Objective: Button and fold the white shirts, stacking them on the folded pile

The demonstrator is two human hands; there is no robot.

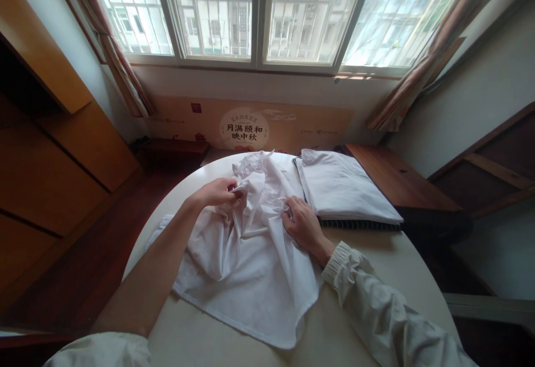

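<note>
Two closed grips on my feed. Left hand point(219, 190): fingers pinching a raised fold. Right hand point(303, 223): fingers clenched on another, farther right. Both belong to one white cloth point(254, 280), lying rumpled on the round table point(401, 267), near part spread, far part bunched. I judge this piece unfinished, not yet flat. To its right, folded white fabric point(343, 186) looks done, neat atop a dark ridged-edge item point(359, 225).

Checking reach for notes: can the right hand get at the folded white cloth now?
Probably yes: the right hand is beside the folded white cloth, nothing visibly blocking, though it may first need to release the crumpled white cloth.
</note>
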